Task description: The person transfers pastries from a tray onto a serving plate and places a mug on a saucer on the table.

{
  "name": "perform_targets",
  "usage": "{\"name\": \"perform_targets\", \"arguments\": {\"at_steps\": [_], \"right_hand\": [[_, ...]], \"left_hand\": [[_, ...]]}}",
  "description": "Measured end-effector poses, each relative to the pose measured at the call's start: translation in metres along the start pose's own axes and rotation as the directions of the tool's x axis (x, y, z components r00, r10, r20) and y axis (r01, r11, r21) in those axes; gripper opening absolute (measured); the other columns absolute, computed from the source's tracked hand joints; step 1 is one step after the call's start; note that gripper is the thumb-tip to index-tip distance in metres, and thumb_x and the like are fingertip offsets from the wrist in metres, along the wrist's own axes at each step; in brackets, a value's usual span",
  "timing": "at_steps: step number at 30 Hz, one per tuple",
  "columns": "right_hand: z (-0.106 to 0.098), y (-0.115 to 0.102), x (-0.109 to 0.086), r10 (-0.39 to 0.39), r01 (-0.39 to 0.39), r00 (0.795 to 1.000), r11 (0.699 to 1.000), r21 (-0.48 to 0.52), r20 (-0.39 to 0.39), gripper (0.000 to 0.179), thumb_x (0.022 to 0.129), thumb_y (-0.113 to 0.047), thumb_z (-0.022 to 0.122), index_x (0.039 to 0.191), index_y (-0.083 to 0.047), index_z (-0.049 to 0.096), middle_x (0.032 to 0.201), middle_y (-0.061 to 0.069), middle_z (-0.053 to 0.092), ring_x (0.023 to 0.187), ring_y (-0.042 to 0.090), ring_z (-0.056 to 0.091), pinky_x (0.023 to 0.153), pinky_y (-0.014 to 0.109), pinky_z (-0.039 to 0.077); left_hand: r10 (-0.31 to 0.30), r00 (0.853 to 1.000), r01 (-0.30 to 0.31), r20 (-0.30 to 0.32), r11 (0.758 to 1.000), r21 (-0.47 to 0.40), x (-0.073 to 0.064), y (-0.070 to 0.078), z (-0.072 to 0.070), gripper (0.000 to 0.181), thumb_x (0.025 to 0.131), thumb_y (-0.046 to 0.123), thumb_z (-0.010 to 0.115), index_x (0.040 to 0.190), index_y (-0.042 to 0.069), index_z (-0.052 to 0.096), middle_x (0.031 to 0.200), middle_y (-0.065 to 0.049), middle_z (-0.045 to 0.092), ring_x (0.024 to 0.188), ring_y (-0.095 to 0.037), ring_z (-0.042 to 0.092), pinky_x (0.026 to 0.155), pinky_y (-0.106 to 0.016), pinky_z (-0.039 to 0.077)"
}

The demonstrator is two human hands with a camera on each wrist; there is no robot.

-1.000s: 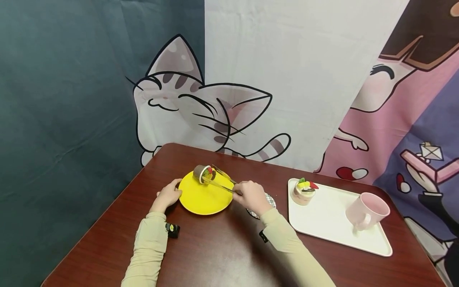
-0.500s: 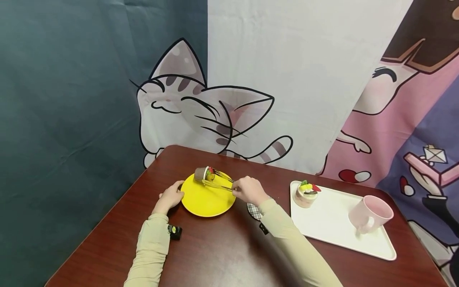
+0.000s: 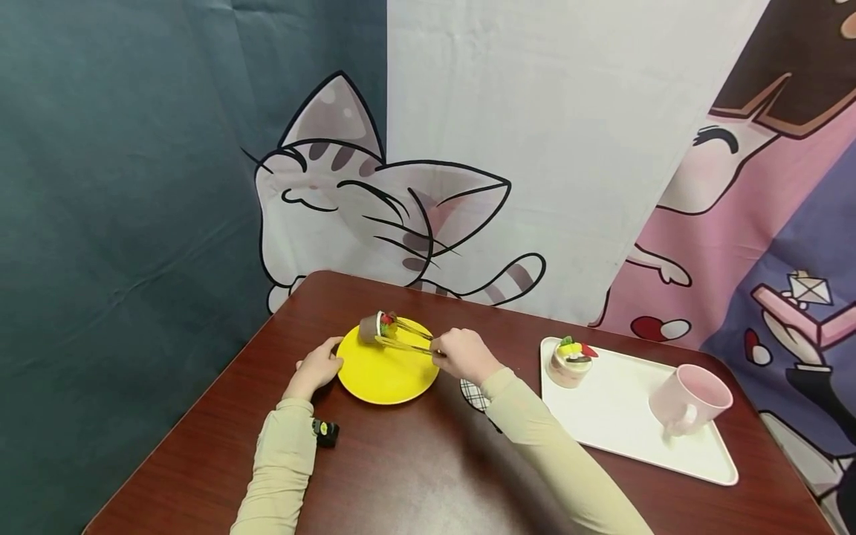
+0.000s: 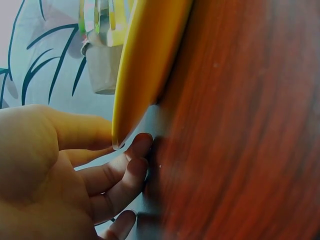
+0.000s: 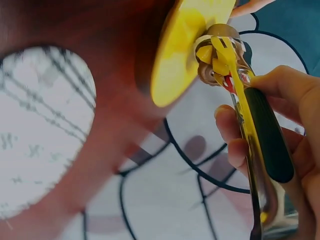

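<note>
My left hand (image 3: 317, 368) pinches the near left rim of a round yellow plate (image 3: 388, 379); in the left wrist view the thumb lies at the rim and other fingers (image 4: 125, 175) curl beneath it. My right hand (image 3: 466, 355) grips metal tongs (image 5: 270, 135) with a dark green handle inset. Their tips reach over the plate to a small brown dessert cup (image 3: 369, 329) topped with red, green and yellow fruit. The cup leans on its side at the plate's far left, its top toward the tongs. Tong tips overlap the fruit topping.
A white tray (image 3: 622, 409) lies to the right, bearing a fruit-topped dessert cup (image 3: 569, 368) and a pink mug (image 3: 689, 397). A round plaid coaster (image 3: 473, 394) sits partly beneath my right forearm. A cartoon-printed curtain (image 3: 568, 148) hangs behind the table (image 3: 394, 475).
The dessert cup has turned its top from toward me to the right and shifted slightly left and lower onto the plate. The tongs stay at its topping; my left hand keeps the rim.
</note>
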State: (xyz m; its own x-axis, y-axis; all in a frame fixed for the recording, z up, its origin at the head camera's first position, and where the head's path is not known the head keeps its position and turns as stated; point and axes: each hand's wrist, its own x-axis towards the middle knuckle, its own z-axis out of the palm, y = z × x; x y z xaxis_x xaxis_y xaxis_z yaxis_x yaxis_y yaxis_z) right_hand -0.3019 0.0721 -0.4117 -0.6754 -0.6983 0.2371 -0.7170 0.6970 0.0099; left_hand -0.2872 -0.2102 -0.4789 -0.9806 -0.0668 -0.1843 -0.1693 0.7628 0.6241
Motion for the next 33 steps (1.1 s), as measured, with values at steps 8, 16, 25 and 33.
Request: {"name": "perform_targets", "arguments": {"at_steps": [8,16,25,33], "right_hand": [[-0.044,-0.005,0.007,-0.174,0.192,0.981,0.915,-0.354,0.081,0.015,0.078,-0.017,0.06,0.064,-0.018,0.065,0.052,-0.004,0.052,0.047,0.01,0.037,0.047,0.022,0.035],[-0.069,-0.014,0.022,-0.266,0.335,0.942,0.783,-0.524,0.205,0.024,0.082,-0.013,0.055,0.062,-0.021,0.065,0.063,-0.004,0.061,0.052,0.011,0.05,0.049,0.025,0.042],[-0.067,-0.019,0.026,-0.285,0.318,0.947,0.779,-0.54,0.147,0.017,0.078,-0.016,0.059,0.064,-0.024,0.067,0.067,-0.005,0.06,0.056,0.011,0.05,0.05,0.023,0.038],[-0.066,-0.009,0.013,-0.239,0.233,0.97,0.876,-0.422,0.039,0.015,0.079,-0.02,0.059,0.069,-0.025,0.068,0.066,-0.007,0.06,0.057,0.008,0.051,0.05,0.023,0.041]], "left_hand": [[-0.006,1.0,0.006,-0.005,1.0,-0.007,0.001,0.0,-0.001,0.05,0.088,0.018,0.044,0.137,0.012,0.033,0.097,-0.011,0.056,0.091,-0.026,0.049,0.083,-0.05,0.023],[-0.013,1.0,0.013,-0.005,1.0,-0.01,-0.001,-0.001,-0.001,0.049,0.089,0.019,0.043,0.136,0.011,0.034,0.095,-0.011,0.056,0.091,-0.027,0.049,0.084,-0.05,0.023],[-0.013,1.0,0.013,-0.003,1.0,-0.012,0.002,-0.001,0.003,0.049,0.088,0.019,0.045,0.136,0.012,0.035,0.082,-0.008,0.051,0.084,-0.024,0.048,0.079,-0.046,0.023],[-0.017,1.0,0.017,-0.009,1.0,-0.01,0.003,-0.001,0.001,0.049,0.089,0.019,0.046,0.136,0.012,0.035,0.083,-0.008,0.051,0.084,-0.024,0.048,0.08,-0.047,0.023]]}}
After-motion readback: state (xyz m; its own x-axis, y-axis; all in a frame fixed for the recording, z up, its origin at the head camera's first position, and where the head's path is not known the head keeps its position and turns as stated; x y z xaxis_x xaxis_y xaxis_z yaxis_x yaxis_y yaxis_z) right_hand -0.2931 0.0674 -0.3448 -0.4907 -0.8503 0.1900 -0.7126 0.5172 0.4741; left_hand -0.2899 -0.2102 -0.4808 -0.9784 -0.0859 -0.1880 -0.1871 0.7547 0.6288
